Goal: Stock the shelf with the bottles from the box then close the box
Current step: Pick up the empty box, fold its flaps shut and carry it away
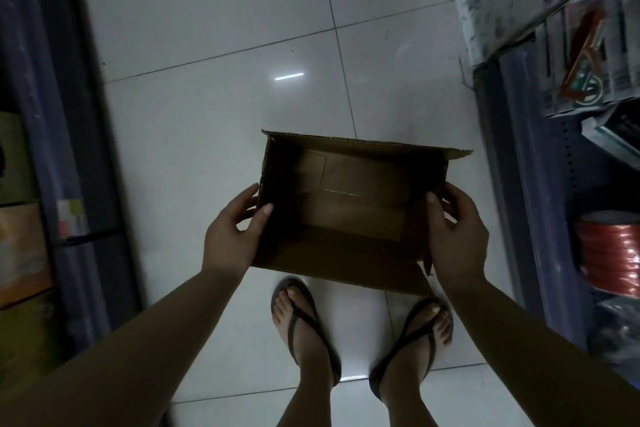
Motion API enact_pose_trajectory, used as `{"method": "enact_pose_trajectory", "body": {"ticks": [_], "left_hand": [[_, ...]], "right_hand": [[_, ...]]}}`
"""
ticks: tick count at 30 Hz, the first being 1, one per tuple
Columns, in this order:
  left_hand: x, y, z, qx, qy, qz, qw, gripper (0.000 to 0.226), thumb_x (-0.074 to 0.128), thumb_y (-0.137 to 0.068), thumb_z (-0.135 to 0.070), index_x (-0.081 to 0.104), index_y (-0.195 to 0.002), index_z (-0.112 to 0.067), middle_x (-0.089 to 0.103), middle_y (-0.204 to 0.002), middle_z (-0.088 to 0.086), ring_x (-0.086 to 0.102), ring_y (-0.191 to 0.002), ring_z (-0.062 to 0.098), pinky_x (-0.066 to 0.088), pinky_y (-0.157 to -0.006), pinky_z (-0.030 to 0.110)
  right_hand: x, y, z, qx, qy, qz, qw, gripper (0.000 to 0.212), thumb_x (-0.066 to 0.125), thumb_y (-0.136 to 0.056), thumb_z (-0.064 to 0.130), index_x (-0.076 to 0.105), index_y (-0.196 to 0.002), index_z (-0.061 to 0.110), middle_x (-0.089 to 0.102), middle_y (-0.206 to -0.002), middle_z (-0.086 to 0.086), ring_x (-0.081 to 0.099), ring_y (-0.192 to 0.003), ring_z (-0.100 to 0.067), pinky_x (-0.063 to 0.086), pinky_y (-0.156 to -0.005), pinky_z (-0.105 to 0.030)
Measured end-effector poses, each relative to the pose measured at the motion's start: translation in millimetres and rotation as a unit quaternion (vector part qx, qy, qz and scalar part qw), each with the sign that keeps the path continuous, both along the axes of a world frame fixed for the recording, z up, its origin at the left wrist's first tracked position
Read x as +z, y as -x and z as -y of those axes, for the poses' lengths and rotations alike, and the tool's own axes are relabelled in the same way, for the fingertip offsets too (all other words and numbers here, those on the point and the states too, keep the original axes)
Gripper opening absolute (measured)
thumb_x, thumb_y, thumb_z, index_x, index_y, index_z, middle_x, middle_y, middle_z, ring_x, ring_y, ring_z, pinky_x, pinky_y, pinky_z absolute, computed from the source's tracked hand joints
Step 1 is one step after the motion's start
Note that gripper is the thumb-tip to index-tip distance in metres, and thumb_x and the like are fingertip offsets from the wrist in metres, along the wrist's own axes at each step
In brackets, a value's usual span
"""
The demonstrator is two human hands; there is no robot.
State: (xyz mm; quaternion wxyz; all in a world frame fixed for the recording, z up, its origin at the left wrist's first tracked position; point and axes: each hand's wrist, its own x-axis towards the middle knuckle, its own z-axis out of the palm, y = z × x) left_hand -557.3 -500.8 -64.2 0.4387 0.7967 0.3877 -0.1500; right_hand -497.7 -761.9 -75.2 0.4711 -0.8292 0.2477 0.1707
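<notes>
Above the floor, both hands hold box (open).

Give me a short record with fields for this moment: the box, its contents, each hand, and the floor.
box: brown open-topped cardboard box, held above the floor, flaps not closed
contents: no bottles visible inside
left hand: left hand grips the left wall, thumb inside
right hand: right hand grips the right wall, thumb inside
floor: glossy white tiled floor
</notes>
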Motion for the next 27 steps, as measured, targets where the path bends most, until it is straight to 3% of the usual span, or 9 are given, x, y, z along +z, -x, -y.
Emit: {"method": "enact_pose_trajectory", "body": {"ticks": [4, 10, 12, 14, 16, 19, 22, 25, 27], "left_hand": [[-5, 5, 0, -0.006, 0.033, 0.016, 0.999, 0.045, 0.067, -0.085, -0.039, 0.056, -0.128, -0.034, 0.053, -0.127, -0.016, 0.057, -0.110, 0.009, 0.052, -0.091, 0.032], [-10, 9, -2, -0.009, 0.104, -0.002, 0.995, 0.035, 0.075, -0.076, -0.040, 0.064, -0.110, -0.037, 0.063, -0.119, -0.015, 0.057, -0.114, 0.007, 0.052, -0.094, 0.036], [-13, 12, -9, -0.026, 0.139, -0.019, 0.990, 0.044, 0.079, -0.069, -0.046, 0.064, -0.110, -0.040, 0.064, -0.120, -0.014, 0.057, -0.117, 0.009, 0.052, -0.096, 0.036], [-14, 14, -18, -0.076, 0.178, -0.046, 0.980, 0.061, 0.082, -0.057, -0.055, 0.060, -0.113, -0.048, 0.060, -0.126, -0.015, 0.054, -0.121, 0.009, 0.051, -0.097, 0.034], [-14, 14, -28, -0.172, 0.198, -0.077, 0.962, 0.076, 0.082, -0.048, -0.058, 0.050, -0.117, -0.062, 0.051, -0.136, -0.017, 0.046, -0.128, 0.006, 0.045, -0.102, 0.028], [-13, 13, -43, -0.355, 0.168, -0.139, 0.909, 0.104, 0.089, -0.055, -0.043, 0.025, -0.135, -0.060, 0.033, -0.145, -0.021, 0.033, -0.132, 0.003, 0.032, -0.101, 0.013], [-13, 14, -50, -0.436, 0.133, -0.154, 0.877, 0.114, 0.079, -0.048, -0.060, 0.015, -0.142, -0.053, 0.026, -0.151, -0.020, 0.030, -0.134, 0.003, 0.029, -0.103, 0.013], [-14, 13, -46, -0.383, 0.124, -0.139, 0.905, 0.103, 0.079, -0.050, -0.055, 0.020, -0.134, -0.058, 0.032, -0.144, -0.021, 0.033, -0.129, 0.002, 0.030, -0.098, 0.012], [-18, 13, -42, -0.340, 0.118, -0.121, 0.925, 0.101, 0.080, -0.053, -0.050, 0.026, -0.138, -0.052, 0.037, -0.144, -0.019, 0.035, -0.129, 0.003, 0.031, -0.099, 0.016]], "right_hand": [[0, 9, -1, -0.032, 0.003, 0.011, 0.999, 0.041, 0.056, -0.094, 0.029, 0.050, -0.133, 0.020, 0.052, -0.134, 0.001, 0.053, -0.116, -0.011, 0.050, -0.096, -0.034], [4, 18, -7, 0.015, -0.064, -0.056, 0.996, 0.046, 0.051, -0.093, 0.039, 0.045, -0.136, 0.025, 0.051, -0.128, 0.008, 0.050, -0.105, 0.000, 0.042, -0.084, -0.015], [3, 20, -7, 0.019, -0.090, -0.094, 0.991, 0.053, 0.044, -0.090, 0.049, 0.043, -0.138, 0.027, 0.051, -0.129, 0.007, 0.051, -0.109, -0.004, 0.046, -0.089, -0.023], [0, 21, -3, 0.022, -0.095, -0.116, 0.988, 0.068, 0.038, -0.081, 0.063, 0.043, -0.139, 0.028, 0.051, -0.137, 0.004, 0.049, -0.123, -0.015, 0.044, -0.104, -0.040], [-3, 21, 1, 0.011, -0.105, -0.120, 0.987, 0.073, 0.035, -0.077, 0.072, 0.045, -0.136, 0.031, 0.052, -0.137, 0.002, 0.049, -0.126, -0.017, 0.041, -0.108, -0.047], [-4, 10, 4, -0.055, -0.157, -0.137, 0.976, 0.063, 0.030, -0.082, 0.066, 0.045, -0.132, 0.030, 0.055, -0.134, -0.001, 0.053, -0.121, -0.016, 0.042, -0.105, -0.043], [-2, -5, 6, -0.106, -0.207, -0.184, 0.955, 0.091, 0.028, -0.068, 0.071, 0.038, -0.143, 0.021, 0.053, -0.139, -0.005, 0.051, -0.123, -0.017, 0.040, -0.104, -0.041], [7, -16, 5, -0.097, -0.219, -0.224, 0.945, 0.106, 0.027, -0.057, 0.081, 0.038, -0.143, 0.021, 0.050, -0.141, -0.004, 0.048, -0.127, -0.018, 0.034, -0.109, -0.048], [10, -21, 4, -0.093, -0.216, -0.236, 0.943, 0.105, 0.025, -0.057, 0.082, 0.040, -0.141, 0.022, 0.050, -0.141, -0.004, 0.048, -0.127, -0.020, 0.033, -0.109, -0.052]]}}
